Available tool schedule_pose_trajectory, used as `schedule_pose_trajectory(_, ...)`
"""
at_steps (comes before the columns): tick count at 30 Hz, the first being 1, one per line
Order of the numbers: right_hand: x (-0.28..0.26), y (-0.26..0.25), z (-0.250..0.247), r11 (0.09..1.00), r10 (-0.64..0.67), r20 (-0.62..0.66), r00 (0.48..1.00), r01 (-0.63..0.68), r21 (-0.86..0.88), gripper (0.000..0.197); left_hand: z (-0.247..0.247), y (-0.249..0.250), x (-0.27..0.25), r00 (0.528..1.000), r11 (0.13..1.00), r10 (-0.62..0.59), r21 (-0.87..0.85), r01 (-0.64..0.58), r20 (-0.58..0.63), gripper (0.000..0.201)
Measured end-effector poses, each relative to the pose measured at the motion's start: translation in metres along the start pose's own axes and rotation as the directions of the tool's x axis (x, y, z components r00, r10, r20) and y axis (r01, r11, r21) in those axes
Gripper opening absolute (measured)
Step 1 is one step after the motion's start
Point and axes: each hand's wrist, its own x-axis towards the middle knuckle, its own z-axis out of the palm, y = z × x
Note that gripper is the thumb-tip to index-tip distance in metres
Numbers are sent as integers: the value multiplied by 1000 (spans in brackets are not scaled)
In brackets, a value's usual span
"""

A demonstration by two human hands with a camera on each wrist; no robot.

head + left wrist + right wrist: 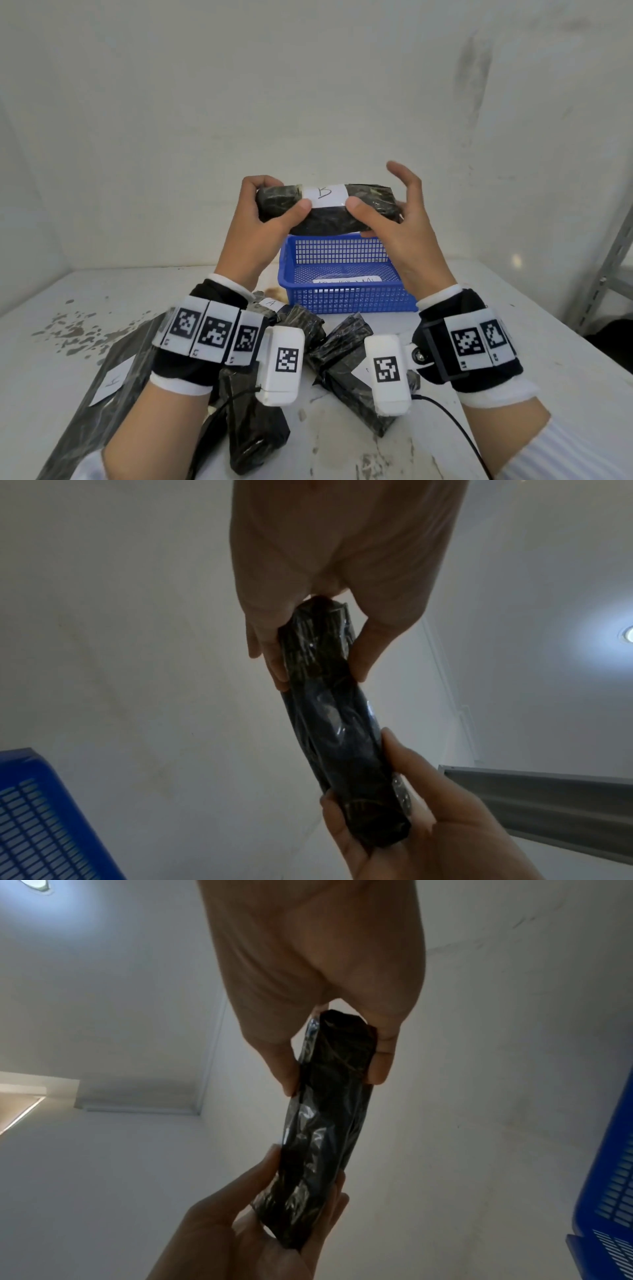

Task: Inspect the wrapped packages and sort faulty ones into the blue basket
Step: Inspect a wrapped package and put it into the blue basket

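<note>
Head view: black wrapped package (329,212) labelled B, held level just above the blue basket (342,291); left hand (270,219) and right hand (394,222) gripping its ends.

Wrist views: film glossy, likely slippery; package apparently light, fairly firm. Best held by both ends.

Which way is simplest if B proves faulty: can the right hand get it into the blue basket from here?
Probably yes. The right hand grips the package marked B just above the blue basket, whose top is open, holding only one labelled item. Nothing lies between.
</note>
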Motion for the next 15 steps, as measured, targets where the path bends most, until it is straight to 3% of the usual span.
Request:
schedule_pose_trajectory(4,-1,-4,-3,999,-31,-41,999,31,-14,66,1,4,-2,996,995,-83,-44,84,30,38)
schedule_pose_trajectory(9,-2,-4,-3,999,-18,-6,1000,18,-39,69,3,6,-2,993,993,-119,-6,119,6,69)
schedule_pose_trajectory(15,-3,-3,1,1000,-27,-18,999,27,-14,74,7,8,-4,996,996,-85,-13,85,20,62)
